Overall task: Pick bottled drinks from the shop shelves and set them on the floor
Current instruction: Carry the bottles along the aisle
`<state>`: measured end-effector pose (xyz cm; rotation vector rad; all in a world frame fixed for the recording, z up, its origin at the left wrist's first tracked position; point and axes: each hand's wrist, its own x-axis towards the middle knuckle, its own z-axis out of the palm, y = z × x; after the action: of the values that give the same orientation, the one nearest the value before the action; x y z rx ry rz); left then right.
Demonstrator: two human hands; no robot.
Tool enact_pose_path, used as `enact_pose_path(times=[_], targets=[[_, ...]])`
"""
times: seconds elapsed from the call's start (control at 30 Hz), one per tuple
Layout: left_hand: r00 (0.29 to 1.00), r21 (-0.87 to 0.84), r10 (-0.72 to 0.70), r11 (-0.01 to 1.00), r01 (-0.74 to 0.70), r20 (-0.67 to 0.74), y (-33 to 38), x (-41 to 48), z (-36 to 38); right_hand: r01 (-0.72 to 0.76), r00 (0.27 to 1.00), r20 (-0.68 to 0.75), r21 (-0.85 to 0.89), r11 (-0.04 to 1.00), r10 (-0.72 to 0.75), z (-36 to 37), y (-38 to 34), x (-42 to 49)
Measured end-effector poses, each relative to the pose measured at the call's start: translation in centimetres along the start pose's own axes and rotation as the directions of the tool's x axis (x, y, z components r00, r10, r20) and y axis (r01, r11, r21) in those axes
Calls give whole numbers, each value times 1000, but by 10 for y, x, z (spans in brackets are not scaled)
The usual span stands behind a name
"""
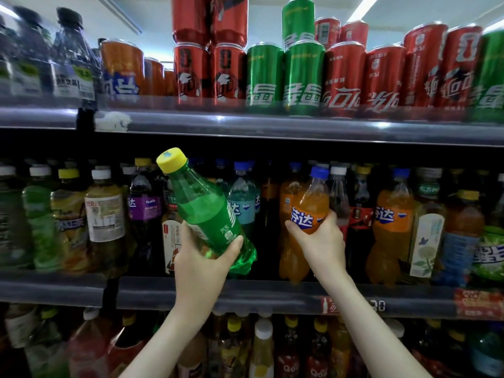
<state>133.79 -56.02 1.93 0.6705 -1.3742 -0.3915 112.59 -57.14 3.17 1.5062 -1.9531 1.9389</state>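
I look through the head camera and see two bare arms reaching up to the drink shelves. The left hand (201, 257) grips a green soda bottle (210, 211) around its lower half, with the thumb on the right side and the fingers curled behind. The bottle is off the shelf and leans over, with its yellow cap (171, 160) up and to the left and its bottom down and to the right. The right hand (319, 241) grips an orange Fanta bottle (311, 205) from below, with its fingers wrapped round the label. This bottle has a blue cap (319, 171) and tips a little to the right. It sits just in front of the other orange bottles on the middle shelf (163, 293); I cannot see its bottom, so I cannot tell if it touches the shelf. The two held bottles are near each other but apart. More bottles stand in a row behind them, some purple, some dark, some pale yellow. On the top shelf (272, 126) stand green cans (300, 77) and red cans (343, 77), some stacked two high, with clear bottles at the far left. Down on the low shelf (261, 347) I see more bottle tops, but they are blurry. A red price tag (477, 301) sticks to the shelf edge on the right.
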Motion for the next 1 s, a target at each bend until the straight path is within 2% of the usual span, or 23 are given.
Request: enact_pose_path(times=[0.13,0.23,0.47,0.57,0.73,0.83,0.9,1.0], targets=[[1000,20,-11,1000,10,3,-10,1,4,41,999,41,-133,990,-36,4,-4,3],[996,-4,-78,997,78,41,-13,5,7,82,993,105,-211,974,-61,9,-6,0],[979,65,-130,990,121,157,-12,14,14,111,980,180,-167,980,-80,21,-2,0],[972,75,-149,988,138,181,-11,13,16,113,972,229,-224,968,-61,23,10,-9],[961,94,-163,985,145,225,-10,8,19,247,963,193,-345,906,-189,20,23,-19],[952,109,-189,980,167,242,-11,5,20,354,935,183,-486,799,-303,13,23,-18],[947,124,-204,976,178,248,-11,3,22,377,925,192,-563,735,-327,7,23,-16],[940,130,-227,971,199,256,-10,1,24,367,930,204,-495,788,-305,-1,21,-13]])
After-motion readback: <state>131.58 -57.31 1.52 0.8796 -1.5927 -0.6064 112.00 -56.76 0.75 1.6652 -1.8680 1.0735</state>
